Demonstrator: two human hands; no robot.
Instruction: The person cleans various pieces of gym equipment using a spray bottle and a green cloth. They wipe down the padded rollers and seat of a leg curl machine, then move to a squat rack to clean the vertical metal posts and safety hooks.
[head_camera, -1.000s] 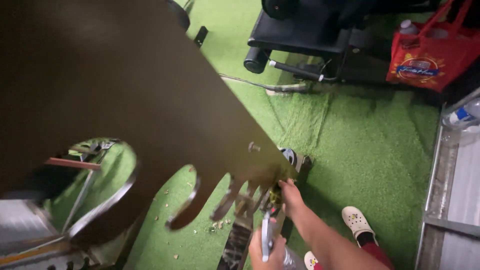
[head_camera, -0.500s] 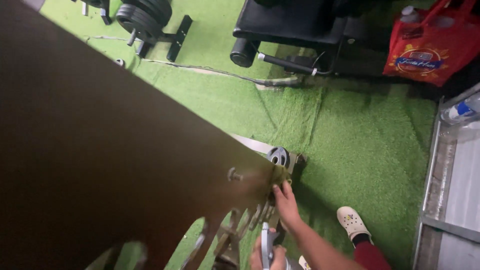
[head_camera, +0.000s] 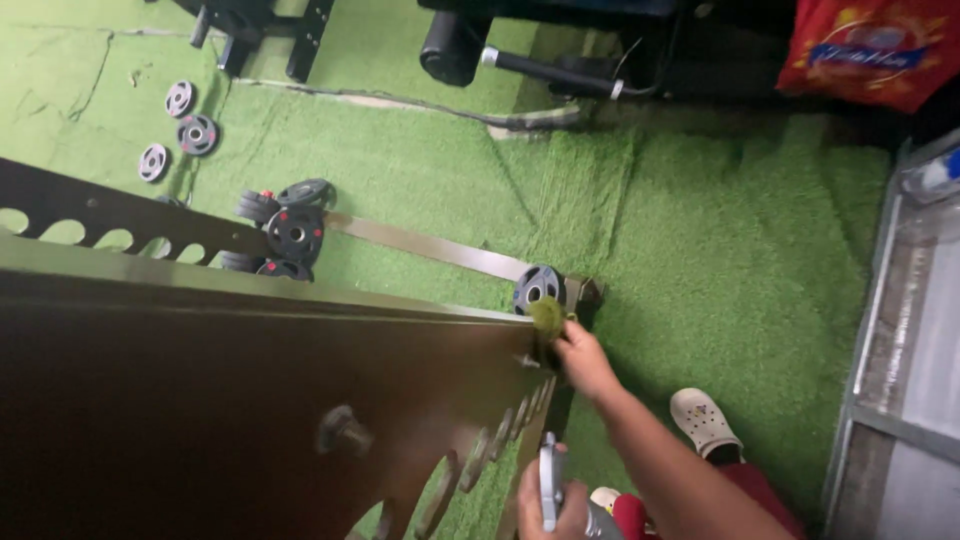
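A large dark brown metal panel (head_camera: 200, 400) filled the near left of the view, tilted, its long axis running from the far left toward the near right. Its top edge pointed to the right, ending just at the person's right hand. A row of rounded cut-outs ran along its near right edge, and a bolt (head_camera: 343, 430) stuck out from its face. Beyond it lay a second, narrower perforated metal strip (head_camera: 110, 215), running the same way across the green artificial turf (head_camera: 720, 260).

The right hand (head_camera: 582, 360) reached out to the panel's far right corner, its grip pressed together around a small olive-green scrub pad (head_camera: 547, 316) — the pad sat just beyond the fingertips, touching the panel's corner and close beside a small black weight plate (head_camera: 537, 287). The left hand (head_camera: 552, 500), at the near edge of the view, was closed around a slim grey upright object (head_camera: 547, 478), near the panel's cut-out edge; what kind of tool it was could not be told.

More small black weight plates (head_camera: 293, 233) lay clustered on the turf to the far left. A white clog (head_camera: 703, 420) stood near the right forearm — on the turf, right of the panel.
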